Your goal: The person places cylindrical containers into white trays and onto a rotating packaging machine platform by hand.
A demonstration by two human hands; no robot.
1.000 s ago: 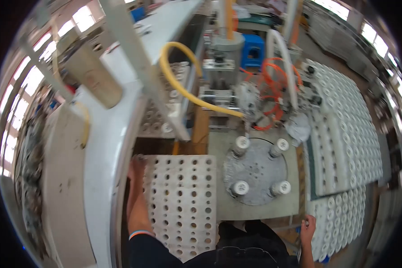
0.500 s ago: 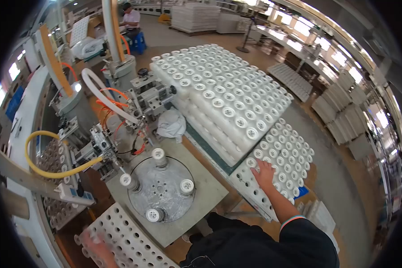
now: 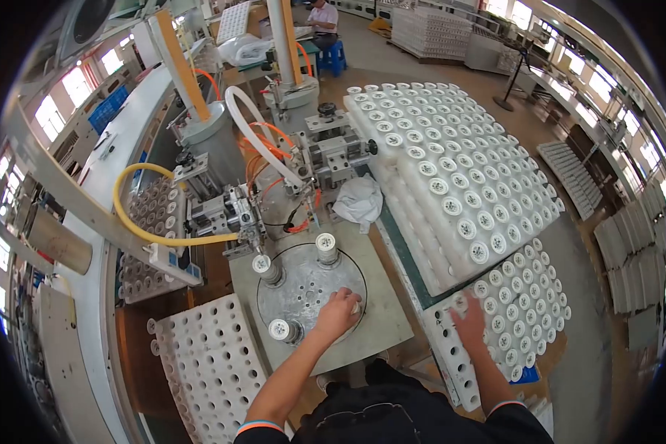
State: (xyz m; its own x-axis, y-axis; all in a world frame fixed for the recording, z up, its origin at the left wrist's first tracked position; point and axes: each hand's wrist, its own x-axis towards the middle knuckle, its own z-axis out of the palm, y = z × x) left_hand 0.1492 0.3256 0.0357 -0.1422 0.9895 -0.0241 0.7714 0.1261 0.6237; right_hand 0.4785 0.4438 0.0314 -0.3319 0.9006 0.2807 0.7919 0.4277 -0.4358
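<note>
My left hand [image 3: 338,312] reaches over the round metal turntable [image 3: 311,285], its fingers closed round the white round part at the right side. Three more white-topped parts stand in holders on the turntable, at the top [image 3: 325,243], the upper left [image 3: 262,263] and the lower left [image 3: 280,329]. My right hand [image 3: 468,320], somewhat blurred, has its fingers apart at the left edge of the lower right tray of white parts [image 3: 524,301], beside bare holes. Whether it touches a part there cannot be made out.
A machine with metal clamps [image 3: 233,211] and a yellow hose [image 3: 129,229] stands behind the turntable. A mostly unfilled white tray [image 3: 211,362] lies at lower left. Stacked trays of parts [image 3: 451,170] rise at right. A seated person [image 3: 323,18] is far back.
My left hand has moved from the lower left tray to the turntable's right-hand part. My right hand stays at the right tray. The view has shifted, moving the scene rightward.
</note>
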